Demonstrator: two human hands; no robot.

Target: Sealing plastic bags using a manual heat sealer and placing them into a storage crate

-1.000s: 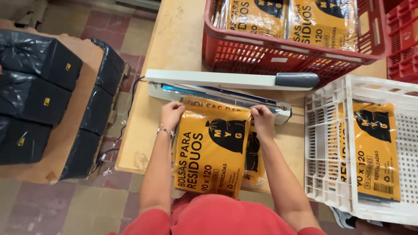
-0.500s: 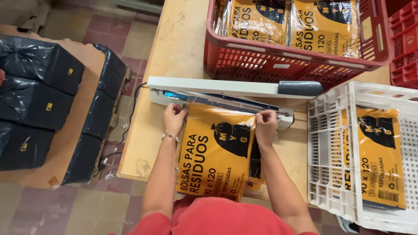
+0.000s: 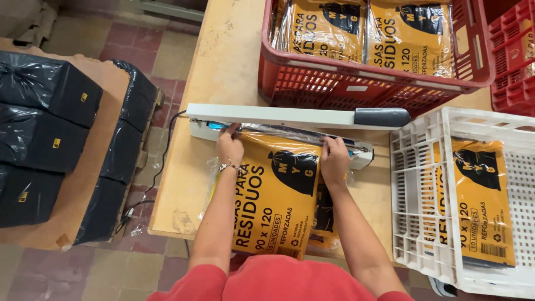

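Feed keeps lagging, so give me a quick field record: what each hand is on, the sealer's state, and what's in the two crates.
left hand: on the top left edge of the yellow pack, fingers at the sealer's bar
right hand: on the pack's top right edge
heat sealer: arm raised, pack's open end laid under it
red crate: holds yellow packs
white crate: one yellow pack lying flat
table: wooden, bears sealer and red crate

Packing workshop: heat sealer point(image 3: 290, 118) on bench, crates point(image 3: 384, 83) of bagged packs, wrapped bundles point(image 3: 47, 95)
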